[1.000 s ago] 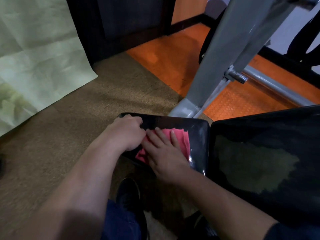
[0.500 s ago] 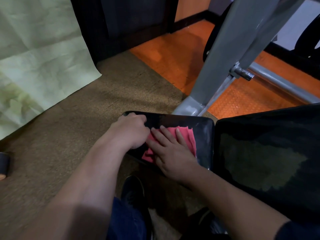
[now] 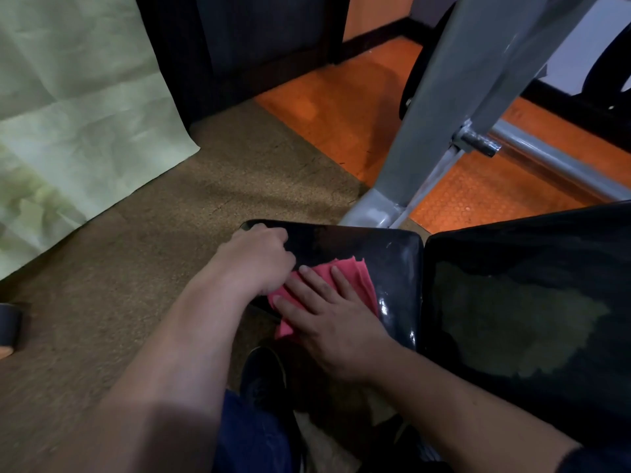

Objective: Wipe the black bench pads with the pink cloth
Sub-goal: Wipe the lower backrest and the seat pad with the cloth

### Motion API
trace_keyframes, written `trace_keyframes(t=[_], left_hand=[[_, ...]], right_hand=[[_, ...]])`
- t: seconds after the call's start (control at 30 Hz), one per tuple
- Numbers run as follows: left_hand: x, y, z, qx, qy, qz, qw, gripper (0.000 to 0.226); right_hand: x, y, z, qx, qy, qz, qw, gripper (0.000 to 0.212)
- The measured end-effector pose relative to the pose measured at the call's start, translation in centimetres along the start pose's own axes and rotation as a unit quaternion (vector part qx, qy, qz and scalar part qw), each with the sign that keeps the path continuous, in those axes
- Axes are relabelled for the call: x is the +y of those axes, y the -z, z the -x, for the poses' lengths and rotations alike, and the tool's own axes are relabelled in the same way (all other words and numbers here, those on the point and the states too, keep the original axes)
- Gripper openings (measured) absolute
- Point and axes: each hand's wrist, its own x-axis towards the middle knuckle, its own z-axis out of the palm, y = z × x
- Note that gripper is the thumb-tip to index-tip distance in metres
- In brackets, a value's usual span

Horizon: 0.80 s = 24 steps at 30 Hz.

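Pressing flat, the right hand's fingers (image 3: 317, 281) lie straight and slightly spread on the pink cloth (image 3: 355, 278), mid-wipe on the small black pad (image 3: 392, 254). The left hand (image 3: 256, 261), fingers curled, steadies its edge. Next, I'd guess, comes the larger pad (image 3: 529, 302) alongside.

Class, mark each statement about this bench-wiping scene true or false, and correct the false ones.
1. The right hand presses flat on the pink cloth. True.
2. The cloth lies on the larger pad. False: it lies on the small pad, left of the large pad.
3. The left hand lies flat and open. False: its fingers are curled at the small pad's far left edge.
4. A grey metal frame stands beyond the pads. True.
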Motion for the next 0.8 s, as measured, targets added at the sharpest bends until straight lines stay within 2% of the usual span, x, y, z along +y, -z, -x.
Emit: trace_keyframes(t=[0.17, 0.33, 0.5, 0.67, 0.8], left_hand=[[0.0, 0.1, 0.0, 0.002, 0.003, 0.000, 1.000, 0.035], [-0.1, 0.0, -0.1, -0.005, 0.000, 0.002, 1.000, 0.037], [0.0, 0.0, 0.0, 0.001, 0.000, 0.007, 1.000, 0.035], [-0.1, 0.0, -0.1, -0.002, -0.001, 0.006, 1.000, 0.037], [-0.1, 0.1, -0.2, 0.000, 0.001, 0.006, 1.000, 0.041]], right_hand=[[-1.3, 0.3, -2.0, 0.030, -0.077, -0.037, 0.996, 0.065], [0.2, -0.6, 0.6, 0.011, 0.045, 0.025, 0.999, 0.065], [-1.7, -0.4, -2.0, 0.041, -0.054, -0.015, 0.998, 0.063], [0.1, -0.4, -0.4, 0.017, 0.038, 0.007, 0.999, 0.064], [-0.3, 1.1, -2.8, 0.018, -0.059, -0.041, 0.997, 0.062]])
